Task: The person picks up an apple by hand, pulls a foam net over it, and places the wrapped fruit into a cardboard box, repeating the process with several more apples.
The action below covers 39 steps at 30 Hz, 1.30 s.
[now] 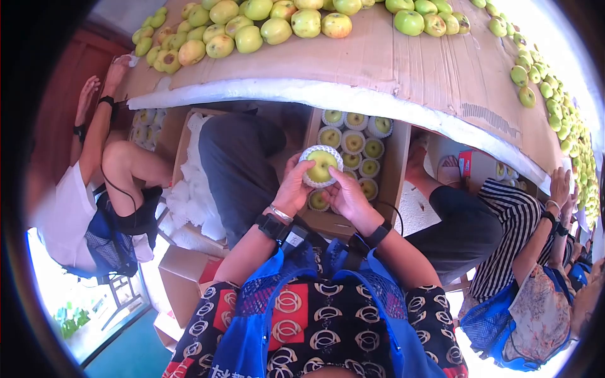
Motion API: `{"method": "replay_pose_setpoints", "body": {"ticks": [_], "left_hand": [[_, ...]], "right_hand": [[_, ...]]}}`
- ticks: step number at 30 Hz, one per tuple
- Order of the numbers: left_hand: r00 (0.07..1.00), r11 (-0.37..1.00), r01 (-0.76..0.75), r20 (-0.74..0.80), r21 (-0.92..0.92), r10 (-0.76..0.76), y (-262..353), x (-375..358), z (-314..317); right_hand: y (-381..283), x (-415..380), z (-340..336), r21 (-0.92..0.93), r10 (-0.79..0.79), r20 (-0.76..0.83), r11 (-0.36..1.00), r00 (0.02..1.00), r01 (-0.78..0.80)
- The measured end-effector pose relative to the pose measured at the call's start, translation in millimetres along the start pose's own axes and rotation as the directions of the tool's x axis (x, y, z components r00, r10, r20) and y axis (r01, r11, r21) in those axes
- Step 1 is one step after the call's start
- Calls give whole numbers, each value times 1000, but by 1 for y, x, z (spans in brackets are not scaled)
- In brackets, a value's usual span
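Observation:
A green apple [321,167] in a white foam net is held up between both of my hands, over an open cardboard box. My left hand [293,187] grips its left side, with the thumb on the fruit. On the lower right side my right hand [345,194] presses its fingers against the apple and net. Beneath them, the cardboard box [396,165] holds several apples [353,142] in white foam nets, set in rows. Part of the box's contents is hidden behind my hands and the held apple.
Loose apples [275,30] lie on the cardboard-covered table [353,69], whose padded edge [302,92] curves above the box. White foam nets [194,189] fill a box on the left. Co-workers sit on the left [63,220] and right [535,283]. Another cardboard box [179,277] stands lower left.

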<state>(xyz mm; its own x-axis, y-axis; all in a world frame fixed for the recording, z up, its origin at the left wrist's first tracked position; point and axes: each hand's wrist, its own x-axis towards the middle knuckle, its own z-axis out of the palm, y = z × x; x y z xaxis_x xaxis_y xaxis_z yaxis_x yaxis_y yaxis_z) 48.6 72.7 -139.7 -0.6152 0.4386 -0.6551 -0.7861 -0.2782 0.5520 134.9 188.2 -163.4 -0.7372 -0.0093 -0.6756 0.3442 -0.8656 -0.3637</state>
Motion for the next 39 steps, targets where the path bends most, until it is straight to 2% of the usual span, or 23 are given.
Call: {"method": "replay_pose_setpoints", "body": {"ticks": [4, 6, 7, 8, 10, 12, 13, 14, 15, 16, 18, 20, 22, 24, 26, 28, 30, 31, 32, 34, 35, 37, 39], "left_hand": [[995, 997, 27, -94, 78, -19, -6, 6, -4], [993, 992, 52, -111, 112, -39, -3, 6, -2], [991, 974, 95, -115, 208, -72, 2, 0, 5], [987, 944, 139, -118, 300, -108, 6, -6, 12], [993, 964, 87, -95, 253, -65, 20, -10, 13], [995, 957, -93, 56, 273, 80, 38, -15, 5], [985, 957, -134, 140, 259, 99, 57, -27, 10], [946, 937, -266, 247, 226, 209, 73, -40, 16], [888, 858, -438, 279, 267, 366, 85, -51, 22], [809, 717, -587, 289, 375, 512, 98, -61, 24], [582, 317, -744, 337, 588, 740, 113, -71, 9], [471, 126, -668, 286, 734, 835, 121, -74, 3], [495, 133, -621, 255, 773, 830, 121, -65, -11], [523, 135, -569, 230, 812, 821, 119, -61, -15], [500, 80, -508, 218, 858, 838, 118, -58, -13], [487, 54, -500, 230, 864, 843, 116, -54, -16], [474, 17, -489, 249, 872, 845, 116, -52, -19], [460, 58, -517, 220, 854, 860, 116, -51, -20], [448, 100, -547, 189, 831, 874, 116, -50, -19], [436, 74, -550, 211, 832, 875, 115, -50, -16], [428, 58, -541, 215, 839, 878, 115, -50, -14], [413, 38, -537, 224, 843, 883, 118, -48, -12], [398, 27, -551, 234, 834, 887, 116, -48, -13]], "right_hand": [[7, 4, 2, 28, -40, -50, 999, 998, 42], [12, 16, -9, 151, -12, -30, 988, 999, 16], [12, 21, -13, 150, -9, -29, 989, 1000, 13], [11, 25, -18, 165, -76, -53, 983, 996, 83], [7, 35, -35, 181, -143, -87, 971, 986, 157], [-3, 46, -61, 222, -248, -367, 913, 896, 343], [-8, 54, -75, 225, -243, -487, 893, 839, 389], [-14, 62, -88, 222, -232, -596, 872, 768, 436], [-16, 69, -100, 151, -295, -634, 859, 715, 489], [-20, 69, -108, 151, -288, -639, 862, 713, 484], [-23, 72, -117, 111, -162, -729, 931, 665, 348], [-18, 83, -121, 41, -183, -747, 947, 639, 319], [-5, 114, -147, -63, -238, -813, 944, 531, 325], [1, 117, -156, -50, -219, -816, 949, 535, 311], [-5, 121, -150, -47, -216, -809, 951, 547, 306], [-10, 115, -126, -121, -341, -841, 875, 419, 468], [-7, 126, -127, -127, -371, -836, 848, 405, 515], [-7, 132, -128, -142, -413, -826, 811, 384, 567], [-10, 134, -131, -140, -408, -830, 812, 380, 567], [-20, 131, -140, -247, -394, -792, 906, 466, 345], [-19, 137, -143, -245, -390, -795, 907, 465, 342], [-17, 159, -156, -78, -468, -726, 784, 504, 615], [-19, 164, -169, -83, -425, -733, 831, 532, 550]]}}
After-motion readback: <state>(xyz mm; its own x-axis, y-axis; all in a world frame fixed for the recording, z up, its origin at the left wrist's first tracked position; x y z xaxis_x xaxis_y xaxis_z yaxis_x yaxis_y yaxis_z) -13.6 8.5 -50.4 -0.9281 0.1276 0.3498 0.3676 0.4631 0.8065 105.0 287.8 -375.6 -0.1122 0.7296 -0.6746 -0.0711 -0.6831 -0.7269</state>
